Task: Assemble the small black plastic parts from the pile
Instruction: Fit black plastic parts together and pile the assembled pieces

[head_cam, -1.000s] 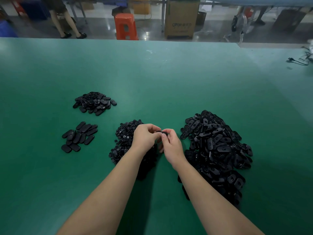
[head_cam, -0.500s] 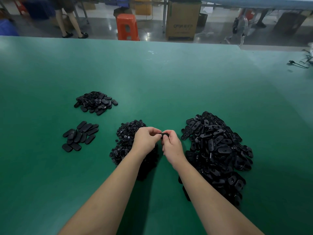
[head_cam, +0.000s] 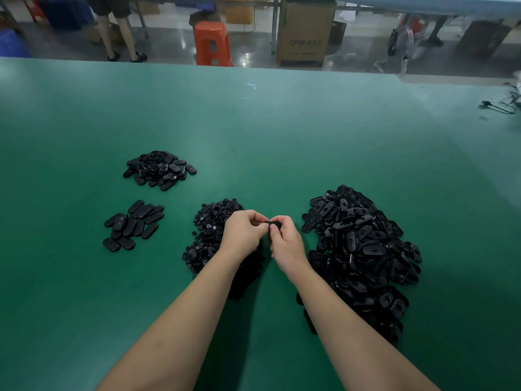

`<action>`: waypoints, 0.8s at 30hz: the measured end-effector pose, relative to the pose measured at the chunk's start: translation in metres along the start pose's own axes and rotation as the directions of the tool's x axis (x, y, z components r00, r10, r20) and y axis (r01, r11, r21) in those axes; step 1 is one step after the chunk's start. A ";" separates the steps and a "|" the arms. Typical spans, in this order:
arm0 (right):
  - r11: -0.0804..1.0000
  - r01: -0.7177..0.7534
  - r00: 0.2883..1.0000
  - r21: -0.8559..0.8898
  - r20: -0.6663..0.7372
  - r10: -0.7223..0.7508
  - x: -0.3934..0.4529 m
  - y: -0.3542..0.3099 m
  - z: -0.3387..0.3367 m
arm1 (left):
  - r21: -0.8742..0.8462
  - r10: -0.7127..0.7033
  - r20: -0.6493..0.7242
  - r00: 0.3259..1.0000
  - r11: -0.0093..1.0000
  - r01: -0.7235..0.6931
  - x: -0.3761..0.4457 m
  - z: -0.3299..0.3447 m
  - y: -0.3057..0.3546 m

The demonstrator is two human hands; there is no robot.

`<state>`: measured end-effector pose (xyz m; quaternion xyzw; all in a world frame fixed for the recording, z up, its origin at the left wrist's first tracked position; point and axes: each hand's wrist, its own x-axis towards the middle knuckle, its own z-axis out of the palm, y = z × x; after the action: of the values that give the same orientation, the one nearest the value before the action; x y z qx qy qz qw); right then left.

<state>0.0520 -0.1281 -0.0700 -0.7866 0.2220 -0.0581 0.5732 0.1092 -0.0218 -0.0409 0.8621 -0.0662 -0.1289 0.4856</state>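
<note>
The grip is two bare hands held close together over the green counter point(head_cam: 282, 131): the left hand point(head_cam: 244, 231) and the right hand point(head_cam: 286, 242) both curl their fingers around one small black part point(head_cam: 275, 223), pinching it between them, so most of it is hidden. I cannot tell if it is one piece or two pieces being pushed together. The biggest thing near the hands is the big pile point(head_cam: 363, 249) of oval black shells, just to the right of the right hand. Next in size is the middle pile point(head_cam: 210, 235) of tiny round bits, partly under the left arm. Farther left and up sits a small heap point(head_cam: 159, 170) of mixed black parts. Below that lies a little group of flat ovals point(head_cam: 132, 224), lying smooth side up, which look like finished ones. These parts look very light, hard and stiff, like a bottle cap, and their smooth tops may be a bit slippery. I think the best place to hold one is by its long edges, with fingertips on both sides, so the middle stays free for the small bit to snap in. Pushing too hard or crooked could make it pop out and fly away.
</note>
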 end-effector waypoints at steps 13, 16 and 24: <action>0.999 0.008 1.000 -0.041 -0.024 -0.009 -0.002 -0.004 0.001 | 0.022 -0.020 -0.006 1.000 1.000 0.020 -0.005 0.001 0.003; 0.999 0.005 1.000 -0.041 -0.021 -0.006 -0.003 -0.004 -0.001 | 0.027 -0.016 -0.012 1.000 0.999 0.016 -0.006 0.002 0.004; 0.998 0.002 1.000 -0.060 -0.025 -0.003 -0.003 -0.004 -0.002 | 0.043 -0.025 -0.041 0.999 0.999 0.027 -0.009 0.006 0.008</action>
<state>0.0499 -0.1281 -0.0655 -0.8031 0.2300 -0.0622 0.5462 0.0988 -0.0283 -0.0356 0.8756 -0.0481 -0.1165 0.4663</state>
